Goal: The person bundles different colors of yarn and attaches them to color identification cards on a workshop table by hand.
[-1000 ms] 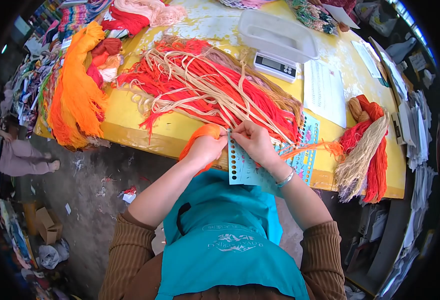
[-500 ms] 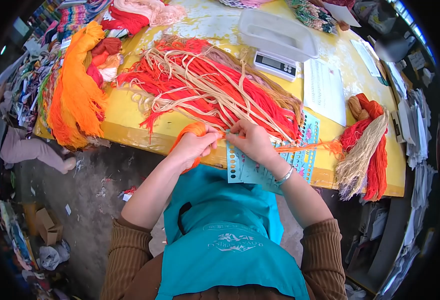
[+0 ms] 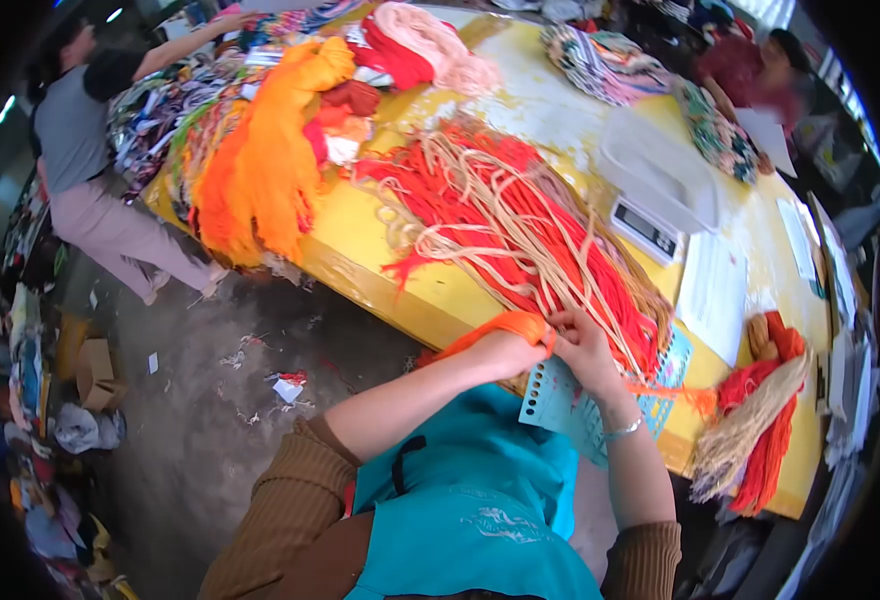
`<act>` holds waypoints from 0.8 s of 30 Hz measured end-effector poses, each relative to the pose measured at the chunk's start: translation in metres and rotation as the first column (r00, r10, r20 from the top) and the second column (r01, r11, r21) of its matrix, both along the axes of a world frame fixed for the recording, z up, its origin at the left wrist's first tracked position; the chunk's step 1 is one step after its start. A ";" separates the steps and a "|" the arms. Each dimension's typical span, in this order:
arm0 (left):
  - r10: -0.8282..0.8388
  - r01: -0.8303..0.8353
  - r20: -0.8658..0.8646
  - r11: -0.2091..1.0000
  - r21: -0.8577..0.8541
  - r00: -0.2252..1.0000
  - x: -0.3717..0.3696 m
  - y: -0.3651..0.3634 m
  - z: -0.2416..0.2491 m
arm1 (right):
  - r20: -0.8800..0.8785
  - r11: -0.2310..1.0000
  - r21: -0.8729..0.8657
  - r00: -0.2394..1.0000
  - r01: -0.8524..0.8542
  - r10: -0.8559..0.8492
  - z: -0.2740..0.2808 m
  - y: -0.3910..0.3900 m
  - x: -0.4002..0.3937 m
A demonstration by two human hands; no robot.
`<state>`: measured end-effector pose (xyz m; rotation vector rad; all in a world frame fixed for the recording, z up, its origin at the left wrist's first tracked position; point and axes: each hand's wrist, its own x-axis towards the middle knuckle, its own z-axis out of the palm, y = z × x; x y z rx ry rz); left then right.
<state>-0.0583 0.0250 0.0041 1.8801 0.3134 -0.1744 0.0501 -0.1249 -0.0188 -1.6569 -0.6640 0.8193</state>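
At the front edge of the yellow table, my left hand (image 3: pixel 510 355) is closed on a skein of orange thread (image 3: pixel 508 323) that loops over its back. Close against it, my right hand (image 3: pixel 585 350) pinches the same orange thread with its fingertips; the exact grip is partly hidden. Light-blue punched cards (image 3: pixel 552 392) with rows of holes lie under my right hand and wrist. From there an orange strand (image 3: pixel 675 394) trails right. Just beyond my hands spreads a big heap of red and beige thread (image 3: pixel 520 220).
Orange skeins (image 3: pixel 275 150) and mixed bundles lie left on the table (image 3: pixel 380 285). A clear plastic tub (image 3: pixel 660 170), digital scale (image 3: pixel 644 228) and printed sheet (image 3: pixel 713 295) stand right, with red and beige hanks (image 3: pixel 755 410) nearer. Two people (image 3: pixel 100 150) work at the far sides.
The view has swung left, so the table appears shifted right and more of the person at left shows. My hands have drawn closer together, still on the orange thread.
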 end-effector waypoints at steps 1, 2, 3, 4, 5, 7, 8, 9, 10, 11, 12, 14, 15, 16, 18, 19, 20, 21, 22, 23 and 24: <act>-0.034 0.030 0.045 0.996 0.081 0.998 0.002 0.000 -0.005 | 0.005 1.000 0.003 1.000 -0.006 0.006 0.000 0.000 -0.001; -0.049 0.021 0.159 0.984 0.176 0.986 0.004 0.000 -0.017 | 0.011 1.000 0.004 1.000 -0.008 0.008 0.001 -0.001 -0.001; -0.041 0.010 0.166 0.983 0.182 0.985 0.004 -0.001 -0.021 | 0.035 0.999 -0.043 0.999 -0.014 0.015 0.004 -0.001 -0.001; 0.048 -0.070 0.155 0.988 0.140 0.987 0.005 -0.002 -0.026 | 0.059 0.998 -0.070 0.998 0.002 0.002 0.008 0.001 -0.003; 0.133 -0.148 0.141 0.984 0.097 0.981 0.007 -0.001 -0.030 | 0.082 0.995 -0.095 0.997 0.021 -0.013 0.011 0.003 -0.004; 0.043 -0.218 -0.268 0.709 -0.671 0.963 0.008 0.022 -0.021 | 0.145 0.991 -0.135 0.989 0.012 0.008 0.005 0.001 -0.001; -0.023 -0.257 -0.317 0.532 -0.807 0.948 0.004 0.037 -0.023 | 0.142 0.986 -0.168 0.989 -0.014 0.038 0.005 0.000 0.000; -0.038 -0.243 -0.301 0.498 -0.832 0.953 -0.001 0.054 -0.022 | 0.158 0.979 -0.206 0.987 -0.005 0.038 0.009 0.001 -0.002; 0.005 -0.255 -0.289 0.488 -0.835 0.957 -0.008 0.075 -0.018 | 0.181 0.972 -0.236 0.982 -0.008 0.052 0.011 0.000 -0.002; 0.048 -0.266 -0.277 0.476 -0.838 0.960 -0.017 0.099 -0.011 | 0.202 0.964 -0.265 0.977 -0.012 0.068 0.013 -0.001 -0.002; 0.099 -0.290 -0.277 0.468 -0.834 0.956 -0.025 0.126 -0.002 | 0.179 0.958 -0.285 0.981 -0.027 0.081 0.017 -0.001 -0.002; 0.236 -0.377 -0.294 0.559 -0.739 0.926 -0.038 0.181 0.023 | 0.144 0.961 -0.275 0.987 -0.025 0.067 0.030 0.003 -0.008; 0.285 -0.395 -0.276 0.599 -0.696 0.918 -0.039 0.200 0.031 | 0.107 0.963 -0.270 0.993 -0.024 0.054 0.033 0.005 -0.010; 0.293 -0.386 -0.255 0.621 -0.682 0.921 -0.034 0.207 0.037 | 0.118 0.963 -0.263 0.989 -0.060 0.094 0.024 0.004 -0.007; 0.373 -0.400 -0.194 0.626 -0.669 0.908 -0.017 0.214 0.048 | 0.186 0.967 -0.254 0.979 -0.032 0.081 0.020 0.003 -0.008; 0.455 -0.420 -0.152 0.575 -0.702 0.877 -0.004 0.220 0.053 | 0.146 0.964 -0.262 0.986 -0.037 0.078 0.020 0.002 -0.009; 0.533 -0.432 -0.114 0.522 -0.736 0.838 0.006 0.228 0.058 | 0.147 0.964 -0.263 0.986 -0.035 0.076 0.022 0.004 -0.010; 0.512 -0.370 -0.044 0.555 -0.745 0.858 0.010 0.235 0.064 | 0.263 0.945 -0.325 0.956 -0.036 0.127 0.024 0.006 -0.012; 0.456 -0.345 -0.045 0.602 -0.720 0.889 0.010 0.231 0.073 | 0.366 0.920 -0.392 0.913 -0.024 0.180 0.026 0.005 -0.015; 0.391 -0.317 -0.057 0.642 -0.698 0.919 0.010 0.223 0.078 | 0.425 0.911 -0.413 0.887 0.013 0.180 0.030 0.008 -0.017; 0.329 -0.289 -0.058 0.716 -0.635 0.942 0.007 0.216 0.076 | 0.437 0.911 -0.412 0.882 0.024 0.175 0.030 0.008 -0.019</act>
